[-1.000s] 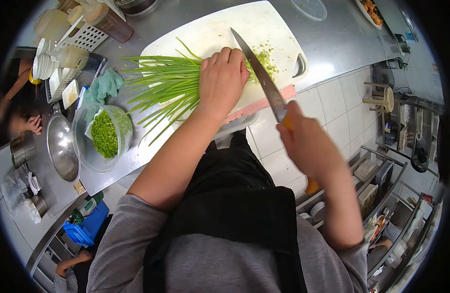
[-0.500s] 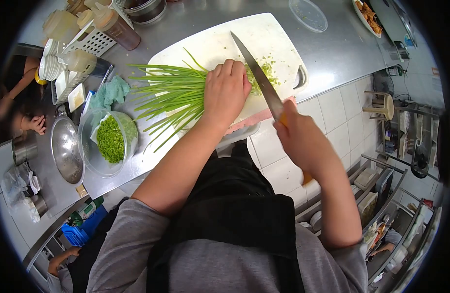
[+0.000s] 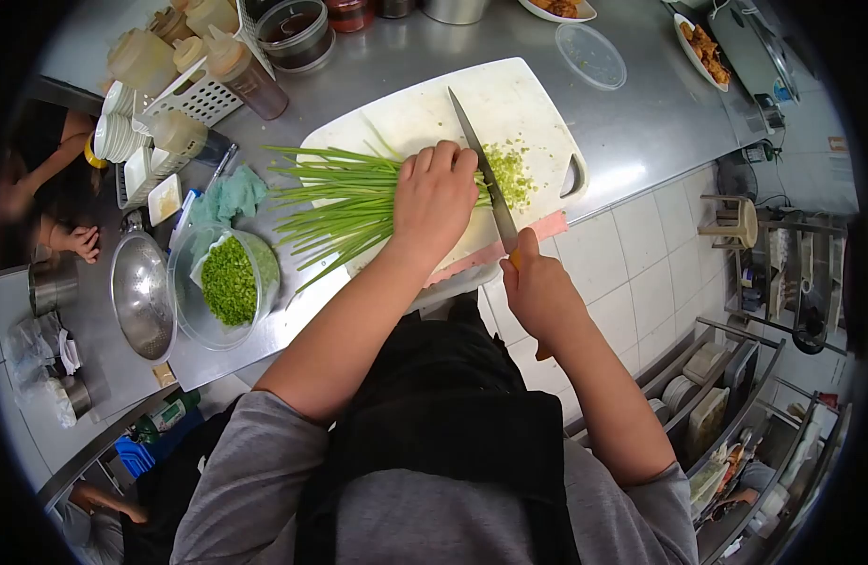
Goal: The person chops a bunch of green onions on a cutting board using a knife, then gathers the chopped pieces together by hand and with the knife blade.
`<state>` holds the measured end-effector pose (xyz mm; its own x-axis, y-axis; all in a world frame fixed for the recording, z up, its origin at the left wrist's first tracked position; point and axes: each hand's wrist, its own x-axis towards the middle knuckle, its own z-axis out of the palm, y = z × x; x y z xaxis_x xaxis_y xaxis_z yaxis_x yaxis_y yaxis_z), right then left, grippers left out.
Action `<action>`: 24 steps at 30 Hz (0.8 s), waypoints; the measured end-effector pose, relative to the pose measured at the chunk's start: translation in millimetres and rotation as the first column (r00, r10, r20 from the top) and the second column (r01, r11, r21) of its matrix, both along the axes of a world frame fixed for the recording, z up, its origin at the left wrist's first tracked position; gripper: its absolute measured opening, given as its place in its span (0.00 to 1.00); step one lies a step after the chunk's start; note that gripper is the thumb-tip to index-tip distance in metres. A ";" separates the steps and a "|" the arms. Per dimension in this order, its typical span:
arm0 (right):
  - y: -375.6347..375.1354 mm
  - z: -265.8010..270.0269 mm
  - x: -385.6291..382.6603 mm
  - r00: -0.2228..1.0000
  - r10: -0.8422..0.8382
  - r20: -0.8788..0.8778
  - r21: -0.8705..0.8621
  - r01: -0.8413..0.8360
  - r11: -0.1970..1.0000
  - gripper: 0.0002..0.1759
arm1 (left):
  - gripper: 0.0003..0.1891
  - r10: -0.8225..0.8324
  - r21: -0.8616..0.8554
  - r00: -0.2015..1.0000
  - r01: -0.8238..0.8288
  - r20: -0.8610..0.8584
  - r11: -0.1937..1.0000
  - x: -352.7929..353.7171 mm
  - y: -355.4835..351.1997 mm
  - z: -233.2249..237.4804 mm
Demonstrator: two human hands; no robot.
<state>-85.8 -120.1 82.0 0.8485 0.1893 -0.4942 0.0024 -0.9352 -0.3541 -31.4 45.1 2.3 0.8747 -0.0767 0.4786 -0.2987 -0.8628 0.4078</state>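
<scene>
My left hand (image 3: 436, 196) presses a bundle of long green onions (image 3: 345, 193) onto the white cutting board (image 3: 472, 89), its fingers curled over the stalks. In my right hand (image 3: 544, 290) is the orange handle of a long knife (image 3: 486, 169). The blade lies just right of my left fingertips, pointing away from me. Small chopped pieces (image 3: 511, 174) are scattered on the board right of the blade. A pink cloth (image 3: 548, 226) shows under the board's near edge. Left of the board, a clear plastic tub (image 3: 272, 273) holds chopped greens (image 3: 229, 282).
A metal colander (image 3: 142, 297), a green cloth (image 3: 234, 196) and a basket (image 3: 203, 99) with sauce bottles stand left. A clear lid (image 3: 592, 56) and plates of food (image 3: 702, 52) lie beyond the board. Another person's hand (image 3: 81, 243) is at far left.
My right hand and the knife have moved left, bringing the blade closer to my left fingers. The whole view has shifted, so the board and tub appear lower in it.
</scene>
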 end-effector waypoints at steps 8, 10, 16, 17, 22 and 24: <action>-11.4 103.4 -2.7 0.981 0.048 -0.186 -0.064 -0.060 0.996 0.15 | 0.08 0.067 -0.101 0.996 -0.072 -0.054 0.992 0.1 -0.2 -5.2; -11.5 96.4 -13.1 0.984 0.034 -0.175 -0.069 -0.047 0.997 0.15 | 0.07 0.067 -0.110 0.997 -0.070 -0.024 0.992 0.8 -0.9 -6.6; -3.5 97.9 -11.8 0.986 0.032 -0.166 -0.101 -0.049 0.994 0.14 | 0.08 0.074 -0.060 0.997 -0.076 -0.033 0.995 2.9 1.1 -5.8; -5.2 99.4 -11.4 0.986 0.042 -0.161 -0.103 -0.059 0.993 0.14 | 0.08 0.074 -0.067 0.997 -0.076 -0.027 0.995 1.4 0.8 -7.4; -8.8 6.1 -35.6 1.000 -0.017 -0.013 -0.073 0.016 0.997 0.15 | 0.09 0.052 -0.093 0.998 -0.055 -0.039 0.994 1.9 1.7 -8.3; -13.4 -12.0 -34.1 0.998 0.014 0.065 -0.012 -0.013 1.000 0.16 | 0.08 0.050 -0.096 0.998 -0.053 -0.030 0.994 3.7 3.0 -9.1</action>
